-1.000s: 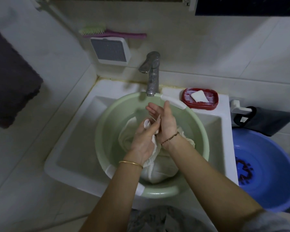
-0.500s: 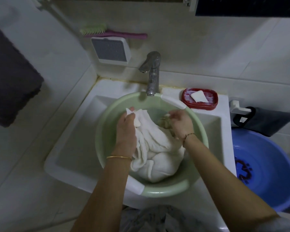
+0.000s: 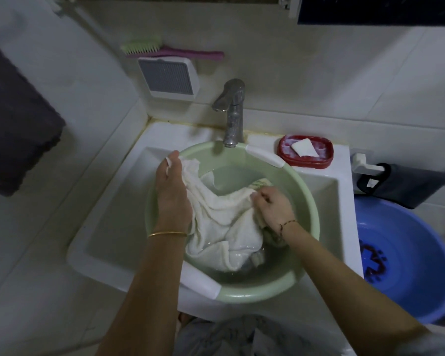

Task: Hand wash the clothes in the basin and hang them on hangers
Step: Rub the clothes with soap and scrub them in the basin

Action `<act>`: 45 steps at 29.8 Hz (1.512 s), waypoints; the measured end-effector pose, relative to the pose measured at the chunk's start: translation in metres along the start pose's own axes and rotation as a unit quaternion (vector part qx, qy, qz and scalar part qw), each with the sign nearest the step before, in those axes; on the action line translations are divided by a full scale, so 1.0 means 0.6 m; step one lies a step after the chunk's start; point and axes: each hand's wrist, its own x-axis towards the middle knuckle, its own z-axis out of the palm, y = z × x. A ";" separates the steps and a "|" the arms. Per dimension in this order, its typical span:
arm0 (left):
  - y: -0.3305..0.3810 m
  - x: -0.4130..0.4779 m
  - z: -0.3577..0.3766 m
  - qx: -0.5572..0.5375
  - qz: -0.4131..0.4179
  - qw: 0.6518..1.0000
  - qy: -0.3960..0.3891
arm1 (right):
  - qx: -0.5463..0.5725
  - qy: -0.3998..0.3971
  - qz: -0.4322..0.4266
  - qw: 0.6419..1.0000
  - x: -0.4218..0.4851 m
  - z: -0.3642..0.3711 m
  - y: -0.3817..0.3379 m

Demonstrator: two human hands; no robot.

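A pale green basin (image 3: pixel 307 201) sits in the white sink (image 3: pixel 113 227) under the tap, with water in it. A wet white cloth (image 3: pixel 224 222) lies spread across the basin. My left hand (image 3: pixel 171 191) grips one end of the cloth at the basin's far left rim. My right hand (image 3: pixel 272 206) grips another part of it near the basin's right side, fingers curled into the fabric. A second greenish garment (image 3: pixel 258 183) shows partly under my right hand. The cloth is pulled out between the two hands.
A metal tap (image 3: pixel 231 111) stands behind the basin. A red soap dish (image 3: pixel 306 151) with white soap sits at the sink's back right. A blue tub (image 3: pixel 406 265) stands to the right. A scrub brush (image 3: pixel 165 51) rests on a wall vent, and a dark towel (image 3: pixel 13 124) hangs left.
My hands were together over the basin's middle rubbing the cloth. They have moved apart, the left toward the far left rim, and the cloth is stretched out between them.
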 end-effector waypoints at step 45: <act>-0.025 -0.090 0.074 -0.179 -0.288 0.928 -0.157 | -0.108 0.110 -0.102 0.983 0.010 0.009 -0.143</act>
